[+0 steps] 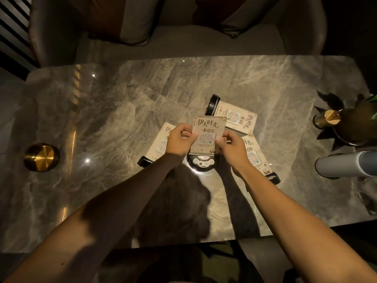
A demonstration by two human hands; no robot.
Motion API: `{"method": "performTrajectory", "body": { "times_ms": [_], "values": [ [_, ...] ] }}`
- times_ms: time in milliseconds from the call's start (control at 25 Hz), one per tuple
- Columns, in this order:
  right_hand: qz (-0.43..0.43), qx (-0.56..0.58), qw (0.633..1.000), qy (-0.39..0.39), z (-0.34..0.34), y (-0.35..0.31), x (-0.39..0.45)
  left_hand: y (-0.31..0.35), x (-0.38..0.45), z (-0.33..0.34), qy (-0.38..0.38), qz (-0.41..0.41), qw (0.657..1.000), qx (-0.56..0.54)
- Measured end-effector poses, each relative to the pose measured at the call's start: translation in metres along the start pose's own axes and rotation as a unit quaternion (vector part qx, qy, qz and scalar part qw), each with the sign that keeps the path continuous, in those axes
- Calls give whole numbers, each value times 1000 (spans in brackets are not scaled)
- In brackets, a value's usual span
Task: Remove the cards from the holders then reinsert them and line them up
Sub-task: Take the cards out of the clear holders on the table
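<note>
Cream card 03 is pinched at both side edges by the left hand and right hand, seemingly to guide it squarely at its black holder.

Four cards, four black holders, two hands.

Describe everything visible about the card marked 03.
The cream rectangular paper card printed 卡03 stands upright above the black oval base holder, its lower edge at the slot. It shows large dark characters, a round QR code and a small picture below. The left hand and right hand pinch its side edges.
</note>
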State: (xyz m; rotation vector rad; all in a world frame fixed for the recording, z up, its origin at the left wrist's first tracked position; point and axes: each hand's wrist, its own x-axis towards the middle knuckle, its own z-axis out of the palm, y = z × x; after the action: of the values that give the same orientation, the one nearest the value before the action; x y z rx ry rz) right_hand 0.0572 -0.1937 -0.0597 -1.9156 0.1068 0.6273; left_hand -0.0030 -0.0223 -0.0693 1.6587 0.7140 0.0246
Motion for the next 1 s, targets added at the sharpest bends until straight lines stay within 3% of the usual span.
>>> {"method": "performTrajectory", "body": {
  "times_ms": [240,720,800,880,1000],
  "values": [
    [-23,2,1000,6,-2,1,-2,3,-1,-5,-4,52,999,-12],
    [-28,-61,998,-22,-13,5,-15,-5,-24,-5,-16,-4,1000,-3],
    [-28,-58,997,-29,-21,3,-18,-3,-30,-1,21,-67,997,-13],
    [-7,17,1000,-18,-34,-2,-26,-14,-33,9,37,-145,989,24],
    [58,142,988,-18,-66,-13,-39,-20,-48,41,-77,-208,974,43]
  ]
}}
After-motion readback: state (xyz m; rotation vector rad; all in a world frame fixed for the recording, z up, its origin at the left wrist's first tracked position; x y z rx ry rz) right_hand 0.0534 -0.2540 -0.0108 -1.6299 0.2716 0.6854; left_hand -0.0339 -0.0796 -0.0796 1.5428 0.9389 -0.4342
